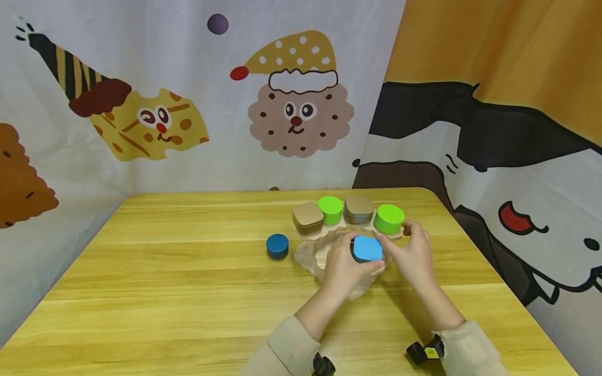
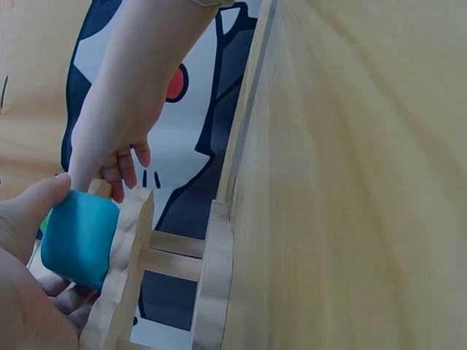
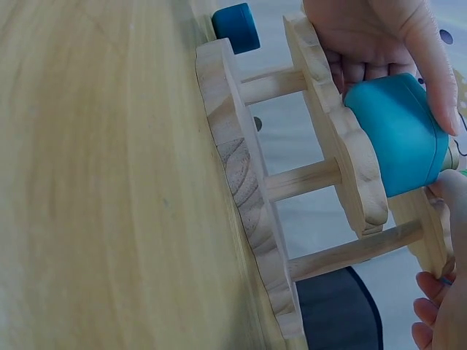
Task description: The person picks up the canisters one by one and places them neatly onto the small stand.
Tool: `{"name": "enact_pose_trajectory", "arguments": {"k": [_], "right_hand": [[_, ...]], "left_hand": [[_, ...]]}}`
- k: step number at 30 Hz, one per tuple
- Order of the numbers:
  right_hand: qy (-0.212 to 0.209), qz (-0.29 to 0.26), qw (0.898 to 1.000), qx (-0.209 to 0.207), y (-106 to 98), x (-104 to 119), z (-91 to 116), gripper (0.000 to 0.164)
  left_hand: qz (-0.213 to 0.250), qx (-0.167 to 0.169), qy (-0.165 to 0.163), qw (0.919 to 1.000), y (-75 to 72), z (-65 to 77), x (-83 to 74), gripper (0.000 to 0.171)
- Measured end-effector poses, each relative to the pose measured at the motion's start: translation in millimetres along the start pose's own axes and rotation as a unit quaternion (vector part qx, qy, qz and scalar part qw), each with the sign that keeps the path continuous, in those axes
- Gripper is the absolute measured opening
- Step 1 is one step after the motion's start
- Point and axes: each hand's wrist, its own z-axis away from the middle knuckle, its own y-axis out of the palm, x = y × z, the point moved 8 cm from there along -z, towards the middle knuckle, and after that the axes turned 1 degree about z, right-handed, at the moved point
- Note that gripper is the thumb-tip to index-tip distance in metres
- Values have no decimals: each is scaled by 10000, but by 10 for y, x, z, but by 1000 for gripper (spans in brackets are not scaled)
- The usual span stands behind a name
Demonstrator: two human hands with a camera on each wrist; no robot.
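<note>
A light blue rounded-square block, teal in the wrist views, is between the thumb and fingers of my left hand. It stands against the top of the middle tier of a tiered wooden stand. My right hand grips the right end of the stand's upper tier, its thumb close to the block and its fingers beside the tier's edge. On that upper tier stand two green round blocks and two brown rounded-square blocks. Part of the lower tier is hidden behind my left hand.
A dark blue round block rests on the wooden table, left of the stand. Behind the table's far edge hangs a printed cloth. Wooden posts join the stand's tiers.
</note>
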Motion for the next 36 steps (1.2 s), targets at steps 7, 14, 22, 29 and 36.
{"name": "enact_pose_trajectory", "arguments": {"k": [7, 14, 22, 29, 36], "right_hand": [[59, -6, 10000, 51, 6, 0, 10, 74], [39, 9, 10000, -4, -1, 17, -2, 72], [-15, -65, 10000, -48, -4, 25, -8, 70], [90, -110, 9999, -22, -2, 5, -7, 71], [150, -125, 9998, 18, -11, 0, -2, 72]], "left_hand": [[133, 92, 72, 9998, -62, 17, 6, 81], [387, 185, 312, 9986, -247, 109, -39, 75], [804, 366, 371, 9954, -493, 230, -15, 74], [753, -176, 910, 9928, -856, 311, -51, 63], [418, -795, 1167, 9891, -1197, 297, 66, 53]]}}
